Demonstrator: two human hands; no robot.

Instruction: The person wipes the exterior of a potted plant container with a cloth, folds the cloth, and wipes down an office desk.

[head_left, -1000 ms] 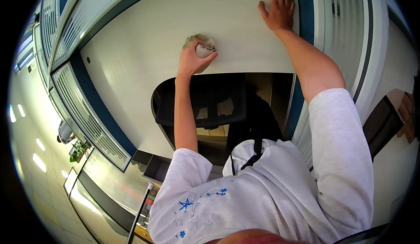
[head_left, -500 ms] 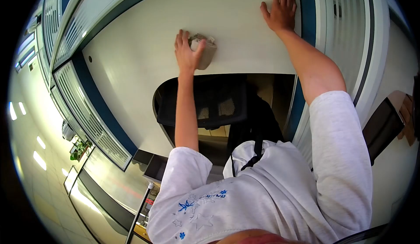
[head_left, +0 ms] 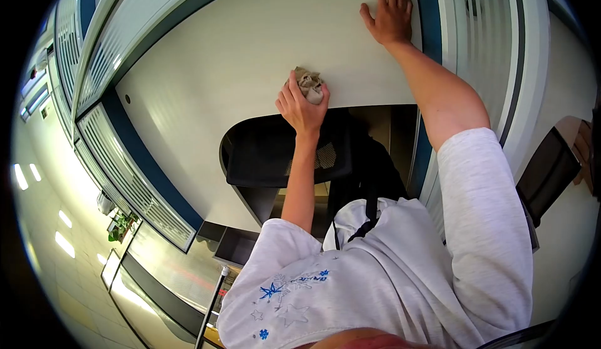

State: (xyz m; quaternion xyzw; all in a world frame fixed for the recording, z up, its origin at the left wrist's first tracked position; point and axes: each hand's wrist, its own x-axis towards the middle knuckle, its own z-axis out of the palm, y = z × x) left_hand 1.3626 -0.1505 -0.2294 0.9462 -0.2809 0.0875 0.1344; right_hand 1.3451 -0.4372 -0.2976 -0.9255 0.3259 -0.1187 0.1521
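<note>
My left hand (head_left: 303,111) is closed around a crumpled grey-beige cloth (head_left: 308,83), its thumb on the right side and its fingers on the left. Cloth and hand are at the near edge of the white desktop (head_left: 250,48), just above the cut-out. Farther off on the right, my right hand (head_left: 393,17) lies palm down, fingers stretched and a little apart, beside the desk's blue-edged side panel. Nothing shows in it.
A black mesh-backed chair (head_left: 269,155) sits under the desk cut-out. Partition panels with striped glass (head_left: 134,177) border the desk. An open grey drawer (head_left: 238,242) is at the lower left, and another dark chair (head_left: 551,174) stands far right.
My left hand has moved right and toward me, and the cloth is now more bunched up in its fingers. The right hand stays flat on the desk; the view has shifted slightly.
</note>
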